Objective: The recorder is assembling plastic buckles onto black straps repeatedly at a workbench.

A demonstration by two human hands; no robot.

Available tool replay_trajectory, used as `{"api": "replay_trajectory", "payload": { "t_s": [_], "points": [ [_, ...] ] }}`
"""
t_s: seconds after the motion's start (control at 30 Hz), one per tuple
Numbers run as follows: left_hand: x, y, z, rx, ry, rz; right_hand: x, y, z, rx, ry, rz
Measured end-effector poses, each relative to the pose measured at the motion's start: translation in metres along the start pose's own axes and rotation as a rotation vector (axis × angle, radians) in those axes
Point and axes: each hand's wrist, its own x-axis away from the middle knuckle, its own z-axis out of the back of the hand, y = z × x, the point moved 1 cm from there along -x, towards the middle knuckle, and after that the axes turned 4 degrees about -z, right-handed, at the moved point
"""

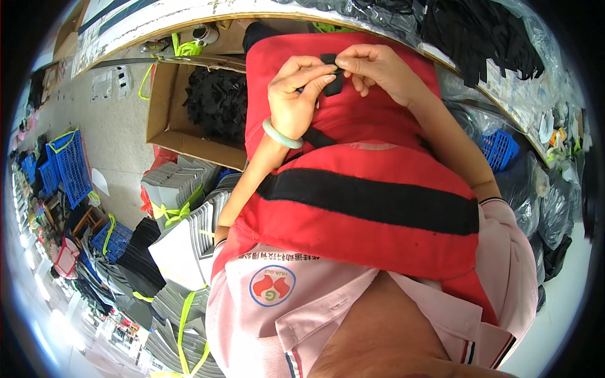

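Above my lap, a small black strip, fabric-like, is pinched between both hands. My left hand, with a pale green bangle at its wrist, is closed with thumb and forefinger on the strip's left side. From the right, my right hand pinches the strip near its upper end, its other fingers curled loosely below. The fingertips partly cover the strip, so its exact shape is hard to make out. Beneath both hands spreads a red apron with a black band.
Left of my lap stands an open cardboard box full of small black pieces. Bundles of grey sheets tied with yellow-green strips are stacked nearby. A worktable curves across the front, with black strips heaped at its right.
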Motion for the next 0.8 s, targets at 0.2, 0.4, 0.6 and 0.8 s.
{"api": "replay_trajectory", "payload": {
  "t_s": [0.2, 0.4, 0.6, 0.8],
  "points": [
    [0.004, 0.005, -0.001, -0.058, -0.030, -0.101, -0.001, 0.003, -0.007, 0.058, 0.113, 0.173],
    [0.003, 0.015, 0.004, -0.109, -0.077, -0.087, -0.008, 0.013, -0.010, -0.062, 0.192, 0.280],
    [0.013, 0.043, 0.061, -0.217, -0.318, 0.157, -0.006, 0.016, -0.017, -0.093, -0.021, 0.234],
    [0.058, -0.014, 0.211, -0.047, 0.473, 0.378, 0.037, -0.024, 0.043, 0.633, 0.643, 0.545]
  ]
}}
